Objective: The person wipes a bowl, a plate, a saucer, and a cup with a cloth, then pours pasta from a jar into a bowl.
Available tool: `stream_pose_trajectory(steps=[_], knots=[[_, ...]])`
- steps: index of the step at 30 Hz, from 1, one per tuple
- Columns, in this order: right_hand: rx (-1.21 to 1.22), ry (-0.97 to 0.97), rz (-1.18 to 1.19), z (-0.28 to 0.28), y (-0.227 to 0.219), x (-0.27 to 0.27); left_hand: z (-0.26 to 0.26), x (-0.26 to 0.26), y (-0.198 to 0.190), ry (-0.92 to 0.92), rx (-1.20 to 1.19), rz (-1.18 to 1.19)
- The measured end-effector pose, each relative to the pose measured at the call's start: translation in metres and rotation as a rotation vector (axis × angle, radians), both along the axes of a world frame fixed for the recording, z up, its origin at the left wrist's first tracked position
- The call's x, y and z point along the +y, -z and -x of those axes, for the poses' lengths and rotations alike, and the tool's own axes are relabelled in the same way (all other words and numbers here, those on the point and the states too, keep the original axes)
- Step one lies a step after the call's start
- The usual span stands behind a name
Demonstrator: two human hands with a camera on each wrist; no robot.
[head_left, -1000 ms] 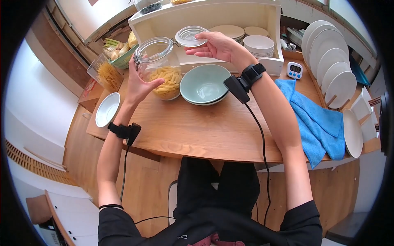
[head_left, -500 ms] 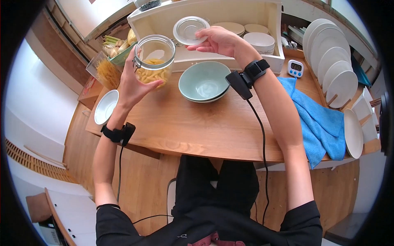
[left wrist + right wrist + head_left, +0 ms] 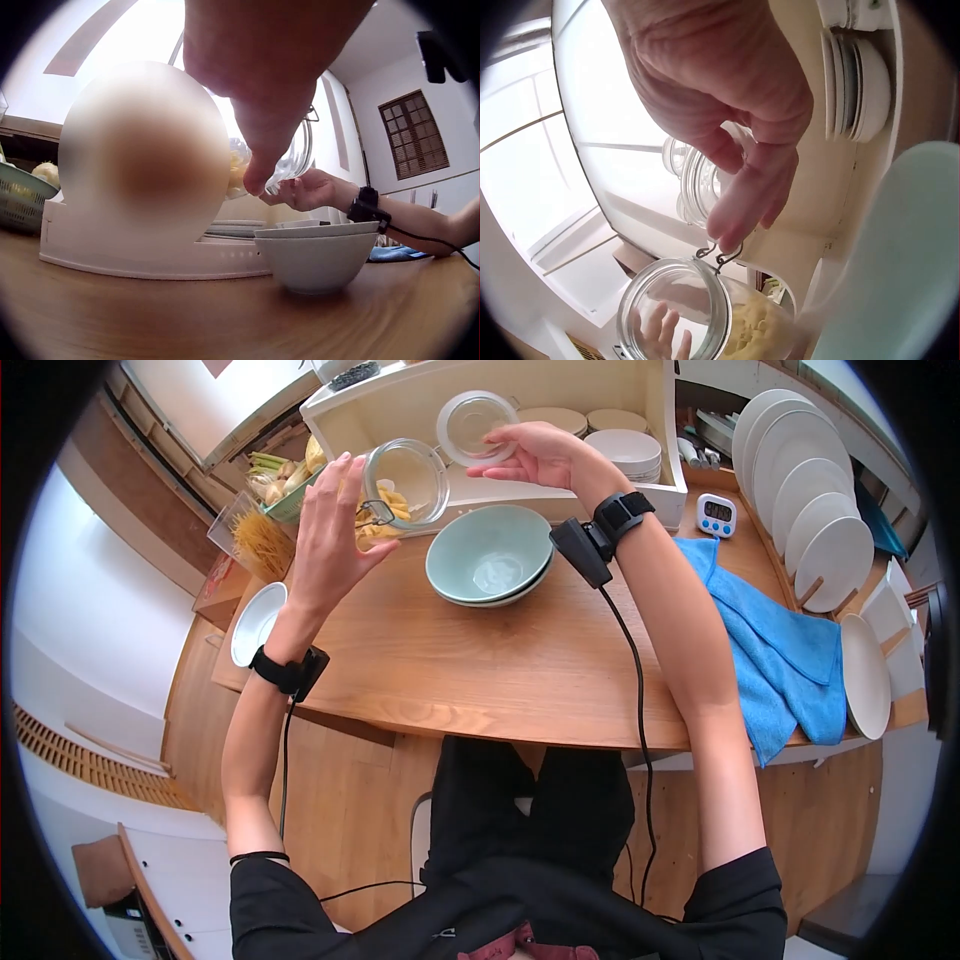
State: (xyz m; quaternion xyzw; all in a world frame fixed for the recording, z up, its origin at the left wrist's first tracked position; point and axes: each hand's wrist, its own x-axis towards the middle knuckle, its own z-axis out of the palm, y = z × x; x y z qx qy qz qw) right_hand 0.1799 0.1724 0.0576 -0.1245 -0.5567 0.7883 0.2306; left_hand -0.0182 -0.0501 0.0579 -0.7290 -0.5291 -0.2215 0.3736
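Raised above the table is a clear glass clip-top jar with short tube pasta inside. It leans sideways, its mouth turned toward the right. My left hand holds it from the left, the fingers along its side and the thumb low near the pasta. With thumb and fingers my right hand pinches the edge of the round glass lid, which stands swung open on its wire hinge. Two stacked pale green bowls sit on the table just right of and below the jar.
Behind stands a white shelf with plates and white bowls. A white dish and a spaghetti container are at left. On the right lie a timer, a blue cloth and racked plates.
My left hand has lifted the jar and tipped it to the right, turning so its back shows more. The lid has swung more upright with my right hand still on it.
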Motion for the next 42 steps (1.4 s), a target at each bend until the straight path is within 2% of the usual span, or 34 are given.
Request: stream_pose_trajectory(steps=[3, 15, 24, 42], knots=[[-0.088, -0.010, 0.034, -0.004, 0.003, 0.007, 0.000, 0.003, 0.002, -0.010, 0.042, 0.007], [-0.137, -0.031, 0.058, -0.003, 0.018, 0.024, -0.005, 0.008, 0.008, -0.086, 0.202, 0.001], [-0.184, -0.031, -0.026, -0.007, 0.024, 0.030, -0.003, 0.010, 0.012, -0.085, 0.231, -0.005], [-0.244, -0.046, 0.020, -0.007, 0.033, 0.041, -0.005, 0.013, 0.011, -0.076, 0.279, 0.037]])
